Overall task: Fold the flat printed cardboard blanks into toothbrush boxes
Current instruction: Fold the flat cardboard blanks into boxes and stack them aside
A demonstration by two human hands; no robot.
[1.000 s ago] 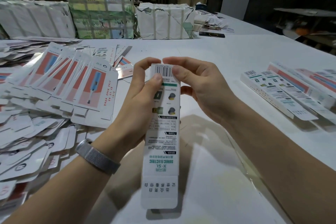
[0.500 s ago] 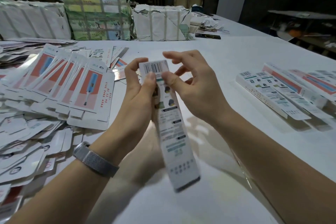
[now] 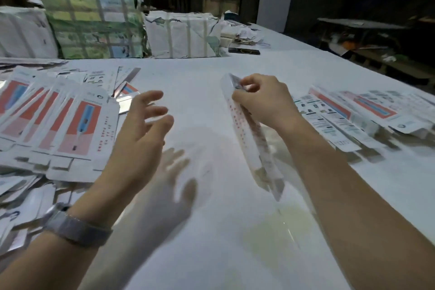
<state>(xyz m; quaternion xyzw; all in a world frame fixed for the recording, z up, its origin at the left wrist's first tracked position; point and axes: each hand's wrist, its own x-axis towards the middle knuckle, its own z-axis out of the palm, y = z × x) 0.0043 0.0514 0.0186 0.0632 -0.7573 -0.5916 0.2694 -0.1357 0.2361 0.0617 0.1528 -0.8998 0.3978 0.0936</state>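
Note:
My right hand (image 3: 261, 99) pinches the top end of a long folded toothbrush box (image 3: 253, 134), which hangs tilted above the white table (image 3: 211, 231) and looks blurred. My left hand (image 3: 138, 139) hovers over the table with fingers spread and holds nothing; a watch sits on its wrist. A fan of flat printed blanks (image 3: 58, 125) with red and blue toothbrush art lies to the left of that hand. Folded boxes (image 3: 348, 115) lie in a row to the right of my right hand.
Loose white card pieces (image 3: 21, 195) are heaped at the left edge. Wrapped bundles (image 3: 94, 28) stand along the back of the table, with a dark flat object (image 3: 243, 50) near them. A second bench (image 3: 376, 37) stands at the far right.
My left hand has let go of the box and moved left with fingers spread. My right hand has carried the box to the right, towards the row of folded boxes.

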